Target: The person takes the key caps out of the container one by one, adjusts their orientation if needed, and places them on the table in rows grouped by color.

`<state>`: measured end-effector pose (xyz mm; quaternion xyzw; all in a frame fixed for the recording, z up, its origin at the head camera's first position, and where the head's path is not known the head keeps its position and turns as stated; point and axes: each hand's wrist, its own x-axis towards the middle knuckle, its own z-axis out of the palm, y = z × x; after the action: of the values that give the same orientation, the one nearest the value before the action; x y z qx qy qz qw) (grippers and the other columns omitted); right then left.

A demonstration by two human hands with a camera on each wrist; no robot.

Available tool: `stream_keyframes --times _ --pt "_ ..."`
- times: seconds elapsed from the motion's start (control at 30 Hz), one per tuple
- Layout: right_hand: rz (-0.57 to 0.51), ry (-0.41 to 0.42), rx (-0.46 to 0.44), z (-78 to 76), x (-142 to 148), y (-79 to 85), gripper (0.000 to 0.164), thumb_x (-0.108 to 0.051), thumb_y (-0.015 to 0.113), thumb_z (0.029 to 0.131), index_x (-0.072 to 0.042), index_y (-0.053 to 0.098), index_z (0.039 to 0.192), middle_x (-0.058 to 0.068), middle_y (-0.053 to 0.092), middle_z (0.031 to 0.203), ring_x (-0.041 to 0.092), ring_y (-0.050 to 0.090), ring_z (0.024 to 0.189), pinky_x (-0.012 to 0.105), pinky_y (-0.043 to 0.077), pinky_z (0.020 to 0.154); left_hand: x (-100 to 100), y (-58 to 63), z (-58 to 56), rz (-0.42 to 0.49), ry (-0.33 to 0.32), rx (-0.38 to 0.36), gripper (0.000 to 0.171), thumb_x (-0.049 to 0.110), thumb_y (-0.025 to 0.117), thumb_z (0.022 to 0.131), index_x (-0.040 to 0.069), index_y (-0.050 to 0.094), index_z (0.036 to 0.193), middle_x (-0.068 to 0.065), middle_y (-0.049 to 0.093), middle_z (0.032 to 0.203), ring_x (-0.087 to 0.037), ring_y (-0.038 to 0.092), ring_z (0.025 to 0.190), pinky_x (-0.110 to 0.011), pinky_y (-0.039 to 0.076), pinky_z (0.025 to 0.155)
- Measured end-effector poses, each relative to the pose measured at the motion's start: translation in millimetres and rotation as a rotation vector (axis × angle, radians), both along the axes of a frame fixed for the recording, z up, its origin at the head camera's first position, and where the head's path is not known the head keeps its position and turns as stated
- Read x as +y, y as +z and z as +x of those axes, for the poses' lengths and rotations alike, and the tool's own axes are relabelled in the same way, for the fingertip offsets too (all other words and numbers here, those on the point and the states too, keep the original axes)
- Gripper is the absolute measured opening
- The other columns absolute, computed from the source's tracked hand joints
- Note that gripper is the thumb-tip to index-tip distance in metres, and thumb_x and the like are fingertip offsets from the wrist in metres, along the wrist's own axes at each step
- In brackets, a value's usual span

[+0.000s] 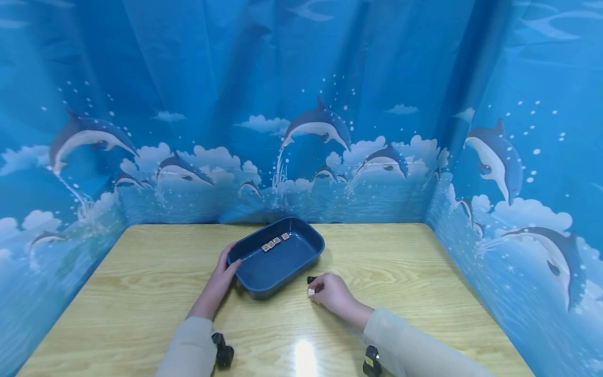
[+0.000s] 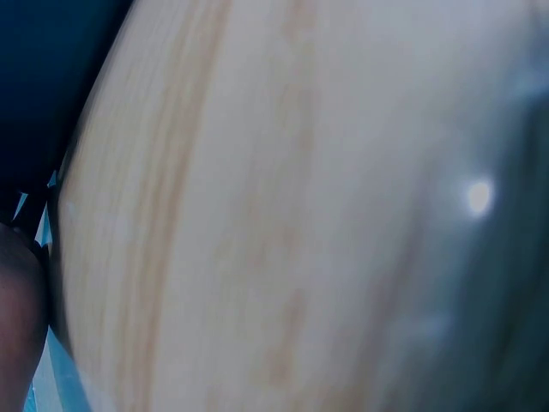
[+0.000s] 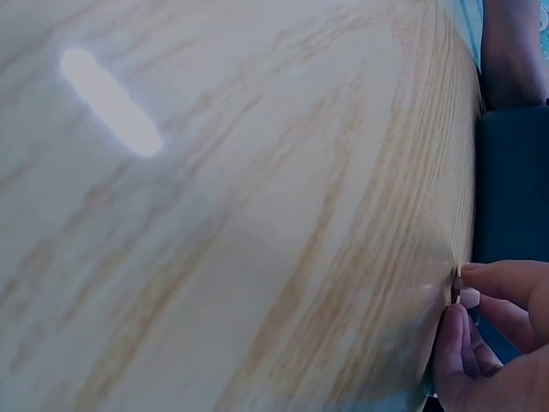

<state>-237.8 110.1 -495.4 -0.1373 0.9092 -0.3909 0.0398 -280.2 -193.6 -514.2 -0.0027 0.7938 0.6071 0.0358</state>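
Note:
A dark blue rectangular basin [image 1: 287, 269] sits at an angle on the table. Several small square tiles [image 1: 266, 247] with dark marks lie in a rough row along its far inner side. My left hand [image 1: 225, 267] holds the basin's left end, thumb over the rim. Just right of the basin, low over the table, my right hand [image 1: 333, 293] pinches a small white tile [image 1: 311, 292] between thumb and fingers. In the right wrist view that white piece [image 3: 469, 298] shows between the fingertips. A small black object [image 1: 311, 279] is beside these fingers; its kind is unclear.
The light wooden table [image 1: 414, 272] reaches to a blue dolphin-print curtain [image 1: 226, 178] at the back and sides. Black wrist cameras [image 1: 223, 352] sit on both forearms. Mostly blurred tabletop fills the left wrist view.

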Motion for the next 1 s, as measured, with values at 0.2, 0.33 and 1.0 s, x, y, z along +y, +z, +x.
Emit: stream_keyframes --times 0.2,0.33,1.0 --pt "-0.027 -0.035 -0.083 0.1 4.3 5.7 0.016 -0.006 0.079 0.079 -0.002 0.074 0.093 -0.001 0.065 0.081 0.011 0.058 0.073 0.028 0.052 0.067 -1.3 -1.6 0.5 0.021 -0.001 -0.005 0.058 0.026 0.045 0.103 0.021 0.020 0.155 -0.016 0.013 0.161 -0.040 0.009 0.145 -0.056 0.007 0.115" --pt "-0.031 -0.065 -0.122 0.6 8.6 17.9 0.019 -0.004 0.077 0.079 -0.003 0.074 0.098 0.003 0.067 0.089 0.015 0.059 0.079 0.031 0.053 0.070 -1.6 -1.6 0.9 0.031 0.000 0.000 0.058 0.024 0.045 0.104 0.021 0.020 0.155 -0.017 0.014 0.161 -0.040 0.009 0.145 -0.056 0.007 0.115" --pt "-0.030 0.073 -0.143 -44.5 -13.6 97.8 0.023 -0.005 0.072 0.085 -0.006 0.072 0.109 0.008 0.068 0.107 0.017 0.062 0.090 0.033 0.055 0.076 0.5 -1.4 0.9 0.021 0.013 0.020 0.057 0.023 0.047 0.103 0.018 0.022 0.154 -0.019 0.015 0.160 -0.041 0.012 0.144 -0.057 0.009 0.115"
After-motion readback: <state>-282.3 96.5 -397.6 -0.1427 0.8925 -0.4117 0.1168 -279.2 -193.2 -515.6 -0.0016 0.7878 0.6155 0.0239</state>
